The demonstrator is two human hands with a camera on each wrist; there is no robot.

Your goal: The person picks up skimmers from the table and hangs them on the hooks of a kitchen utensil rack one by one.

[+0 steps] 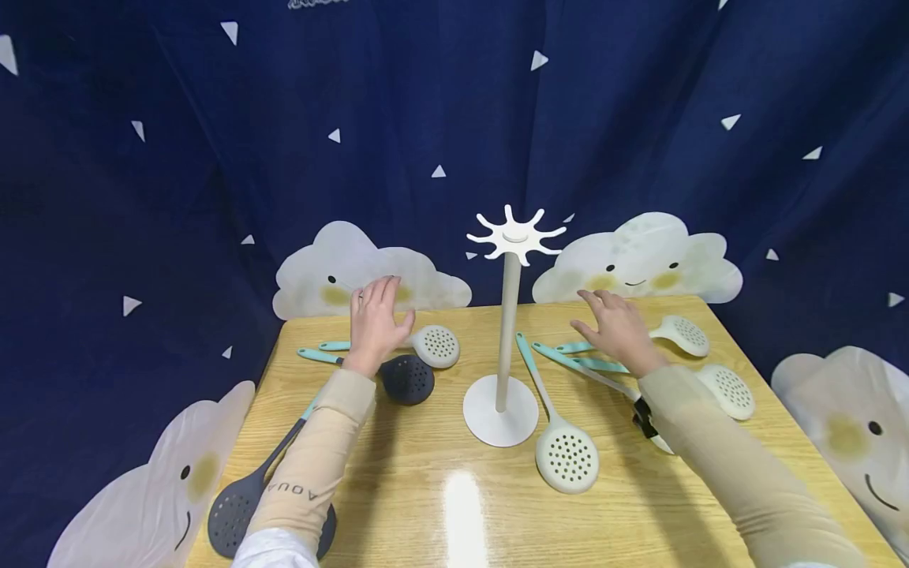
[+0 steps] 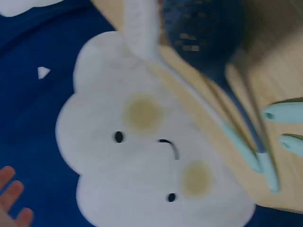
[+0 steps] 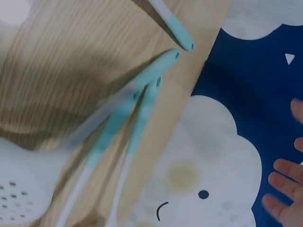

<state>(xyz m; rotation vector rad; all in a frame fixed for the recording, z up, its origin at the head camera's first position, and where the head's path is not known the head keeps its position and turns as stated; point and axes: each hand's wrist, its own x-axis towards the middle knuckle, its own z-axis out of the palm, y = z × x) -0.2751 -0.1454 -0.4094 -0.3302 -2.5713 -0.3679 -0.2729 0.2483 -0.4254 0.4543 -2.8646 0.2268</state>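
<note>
My left hand (image 1: 374, 323) hovers with relaxed, spread fingers over the far left of the table, holding nothing. Beneath and beside it lie a dark slotted spoon (image 1: 408, 380) and a white skimmer (image 1: 436, 347), both with mint handles. On the right, my other hand (image 1: 618, 327) is raised with loose fingers above several mint handles (image 3: 120, 118); nothing is in its grasp. Around it lie white skimmers (image 1: 685, 335), partly hidden by the forearm. Between the hands stands a white utensil stand (image 1: 508, 331), its hooks bare. Fingertips (image 2: 12, 194) peek into the left wrist view.
A white skimmer (image 1: 568, 457) lies just right of the stand's round base (image 1: 483, 422). At the near left, a dark slotted turner (image 1: 234, 513) and another dark utensil are partly under the sleeve. A navy curtain (image 1: 426, 95) with cloud shapes backs the wooden table (image 1: 412, 497).
</note>
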